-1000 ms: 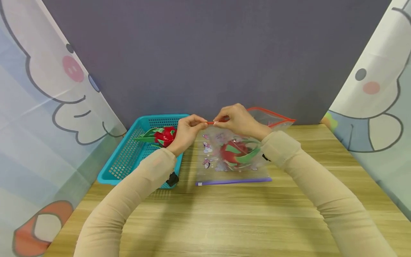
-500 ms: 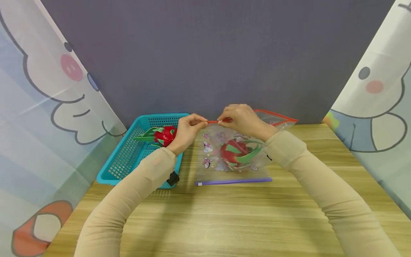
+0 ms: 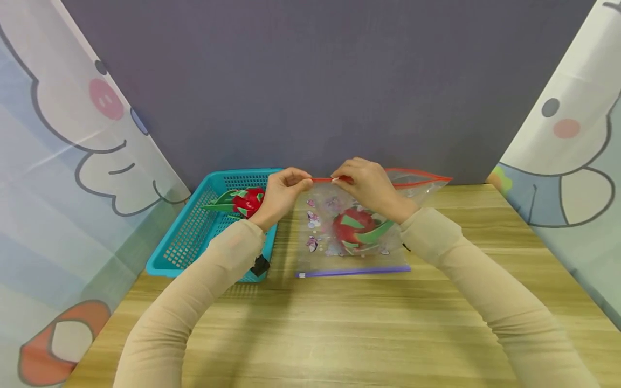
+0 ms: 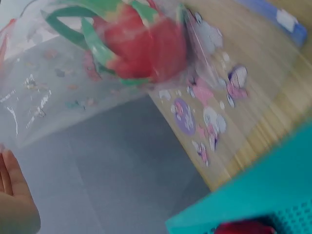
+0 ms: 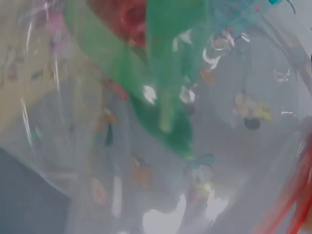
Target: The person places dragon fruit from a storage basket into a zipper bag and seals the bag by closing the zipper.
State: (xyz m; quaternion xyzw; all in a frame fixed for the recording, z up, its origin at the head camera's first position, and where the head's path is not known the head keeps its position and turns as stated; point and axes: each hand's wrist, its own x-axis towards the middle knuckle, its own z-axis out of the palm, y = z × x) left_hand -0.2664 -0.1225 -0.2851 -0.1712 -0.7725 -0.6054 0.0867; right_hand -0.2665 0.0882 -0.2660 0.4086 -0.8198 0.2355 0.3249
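Observation:
A clear zip bag (image 3: 335,237) printed with small cartoon figures stands on the wooden table (image 3: 339,323), its red zip strip (image 3: 417,180) uppermost. Inside lies a red dragon fruit (image 3: 351,229) with green leaves, also seen through the plastic as a red dragon fruit (image 4: 141,46) and as green leaves (image 5: 165,87). My left hand (image 3: 286,188) pinches the left end of the red strip. My right hand (image 3: 364,180) pinches the strip's small white slider a little to the right of it. A second dragon fruit (image 3: 245,200) lies in the teal basket (image 3: 194,242).
The teal basket stands at the table's left rear. A second bag's purple zip strip (image 3: 354,272) lies flat in front of the bag. A grey wall (image 3: 310,81) backs the table, with cartoon-printed curtains (image 3: 73,161) on both sides.
The right hand has slid slightly rightward along the red strip, and the bag's open mouth at the right has narrowed. The left hand has stayed at the strip's left end.

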